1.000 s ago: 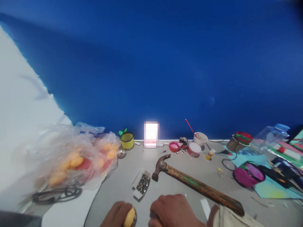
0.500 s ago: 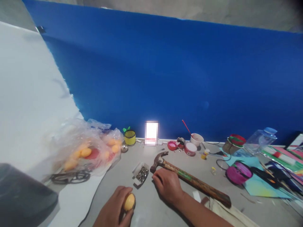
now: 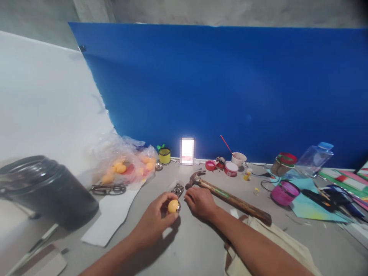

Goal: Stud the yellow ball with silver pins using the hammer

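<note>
My left hand [image 3: 160,213] is closed around a small orange-yellow ball [image 3: 173,206], raised a little above the table. Shiny metal bits show along the ball's right edge. Just behind it lies a small box of shiny metal pins or tacks [image 3: 177,189], partly hidden by the hand. My right hand [image 3: 201,202] rests on the table with its fingers curled under; whether they hold anything is hidden. Beyond that hand lies a claw hammer [image 3: 230,197], its head near the fingers and its wooden handle slanting toward the right.
A clear bag of orange-yellow balls [image 3: 129,161] and black glasses [image 3: 107,189] lie left, behind a dark container [image 3: 54,195]. Paint pots [image 3: 231,168], a white cup [image 3: 239,158] and a magenta tin [image 3: 285,193] stand right. Beige cloth [image 3: 258,245] lies beneath my right forearm.
My left hand has moved forward and right with the ball, toward the box of pins. The ball has turned so metal shows. My right hand stays beside the hammer; the view has shifted.
</note>
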`<action>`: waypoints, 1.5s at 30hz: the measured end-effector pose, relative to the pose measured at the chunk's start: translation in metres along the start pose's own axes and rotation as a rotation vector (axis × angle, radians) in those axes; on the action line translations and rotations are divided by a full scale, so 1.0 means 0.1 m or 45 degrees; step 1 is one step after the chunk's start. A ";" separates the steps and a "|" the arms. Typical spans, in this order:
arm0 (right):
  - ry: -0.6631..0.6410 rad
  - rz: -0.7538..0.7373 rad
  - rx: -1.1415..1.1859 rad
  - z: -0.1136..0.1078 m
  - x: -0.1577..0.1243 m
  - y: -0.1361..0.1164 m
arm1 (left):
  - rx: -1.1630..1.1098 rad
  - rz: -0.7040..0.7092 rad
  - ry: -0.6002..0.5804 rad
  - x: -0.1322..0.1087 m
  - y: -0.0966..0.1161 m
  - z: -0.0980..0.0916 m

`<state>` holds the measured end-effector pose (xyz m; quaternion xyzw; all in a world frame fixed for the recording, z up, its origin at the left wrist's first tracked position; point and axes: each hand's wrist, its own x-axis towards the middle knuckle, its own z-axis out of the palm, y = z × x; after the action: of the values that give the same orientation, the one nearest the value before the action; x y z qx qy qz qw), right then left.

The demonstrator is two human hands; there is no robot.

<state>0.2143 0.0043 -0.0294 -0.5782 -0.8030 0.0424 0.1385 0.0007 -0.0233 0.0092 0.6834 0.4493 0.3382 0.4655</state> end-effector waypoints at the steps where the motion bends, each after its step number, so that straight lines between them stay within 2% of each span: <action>1: -0.007 -0.006 -0.007 -0.01 0.00 0.00 | -0.050 0.002 -0.002 0.04 0.02 0.04; 6: -0.026 -0.040 -0.038 0.00 0.00 0.00 | -0.204 -0.005 -0.009 0.12 -0.04 0.21; 10: -0.036 -0.090 -0.050 0.02 0.00 0.01 | -0.271 -0.058 -0.090 0.10 -0.14 0.21; 16: -0.051 -0.064 -0.070 0.01 -0.02 0.00 | -0.882 -0.323 -0.212 0.14 -0.26 0.16; 19: -0.064 -0.068 -0.062 0.00 -0.03 0.00 | -1.044 -0.378 -0.219 0.12 -0.25 0.17; 25: -0.064 -0.068 -0.032 0.02 -0.03 0.03 | -1.015 -0.387 -0.335 0.08 -0.22 0.19; 30: -0.056 -0.076 -0.007 0.02 -0.02 0.03 | -0.914 -0.376 -0.305 0.10 -0.23 0.17; 33: -0.090 -0.063 -0.006 -0.02 -0.03 0.01 | -0.904 -0.359 -0.339 0.10 -0.24 0.16; 38: -0.100 -0.038 -0.023 -0.03 -0.04 0.00 | -1.061 -0.315 -0.435 0.13 -0.26 0.13; 42: -0.115 -0.030 -0.005 -0.01 -0.03 0.01 | -1.143 -0.367 -0.582 0.17 -0.29 0.11; 45: -0.141 -0.026 0.016 -0.02 -0.02 0.02 | -1.135 -0.377 -0.598 0.19 -0.30 0.09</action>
<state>0.2171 0.0027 -0.0287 -0.5657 -0.8151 0.0778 0.0979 0.0070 -0.0039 -0.0216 0.4056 0.2370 0.2648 0.8422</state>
